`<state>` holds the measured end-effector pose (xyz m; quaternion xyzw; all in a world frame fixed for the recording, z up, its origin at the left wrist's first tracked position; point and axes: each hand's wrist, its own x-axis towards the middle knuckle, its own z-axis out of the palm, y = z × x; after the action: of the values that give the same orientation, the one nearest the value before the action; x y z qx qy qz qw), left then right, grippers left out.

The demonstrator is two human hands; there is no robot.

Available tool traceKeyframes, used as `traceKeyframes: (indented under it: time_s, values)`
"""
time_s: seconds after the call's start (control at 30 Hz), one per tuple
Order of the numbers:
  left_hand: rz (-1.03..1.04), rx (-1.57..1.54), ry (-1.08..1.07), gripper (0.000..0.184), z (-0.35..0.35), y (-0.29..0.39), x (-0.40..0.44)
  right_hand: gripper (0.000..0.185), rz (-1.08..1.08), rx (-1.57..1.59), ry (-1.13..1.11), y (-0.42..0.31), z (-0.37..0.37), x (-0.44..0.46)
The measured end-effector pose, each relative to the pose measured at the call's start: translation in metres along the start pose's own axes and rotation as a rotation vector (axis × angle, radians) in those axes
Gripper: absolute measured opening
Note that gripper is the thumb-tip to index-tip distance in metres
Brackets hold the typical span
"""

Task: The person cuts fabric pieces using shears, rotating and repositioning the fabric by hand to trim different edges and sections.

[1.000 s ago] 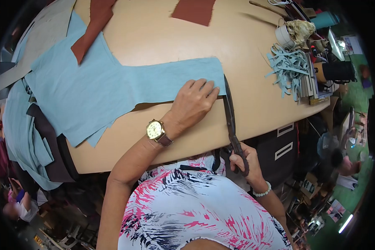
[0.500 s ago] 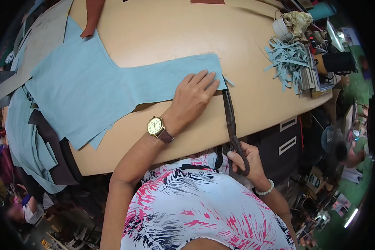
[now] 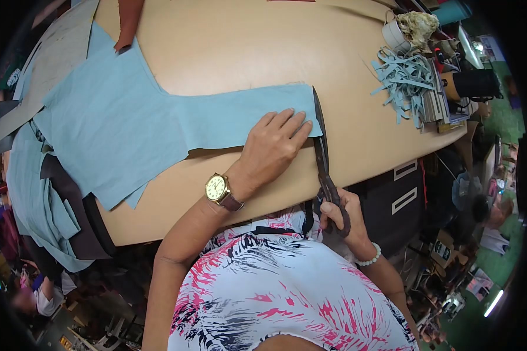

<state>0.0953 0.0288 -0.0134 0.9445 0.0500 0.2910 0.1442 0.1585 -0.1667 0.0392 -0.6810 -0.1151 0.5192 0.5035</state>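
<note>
A large piece of light blue fabric (image 3: pixel 117 117) lies across the table, with a narrower arm of it reaching right. My left hand (image 3: pixel 275 140) rests flat on that arm near its right end, fingers stretched and slightly spread. Dark scissors (image 3: pixel 324 158) lie along the fabric's right edge, blades pointing away from me. Their handles are in my right hand (image 3: pixel 346 216), at the table's front edge, thumb and fingers wrapped round them. How far the blades are parted is hard to make out.
Thin blue fabric strips (image 3: pixel 407 82) are heaped at the right by a stack of flat items. A white cup (image 3: pixel 396 38) stands behind them. Grey sheet material (image 3: pixel 70 52) and a reddish-brown piece (image 3: pixel 129 23) overlap the fabric at upper left. More folded blue cloth (image 3: pixel 32 193) hangs over the left edge.
The scissors' blades have moved further along the fabric's end, their tip now at its far corner. The end of the fabric and my left hand have shifted slightly toward me.
</note>
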Motion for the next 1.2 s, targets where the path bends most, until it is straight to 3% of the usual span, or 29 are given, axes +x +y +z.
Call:
traceKeyframes:
  time_s: [0.87,1.2]
  values:
    - [0.008,-0.019,-0.024,0.03,-0.003,0.001,-0.004,0.026,0.122,-0.111,0.082,0.004,0.003,-0.011]
    - [0.017,-0.032,-0.024,0.033,-0.007,0.003,-0.006,0.024,0.013,0.001,0.023,0.002,0.002,-0.002]
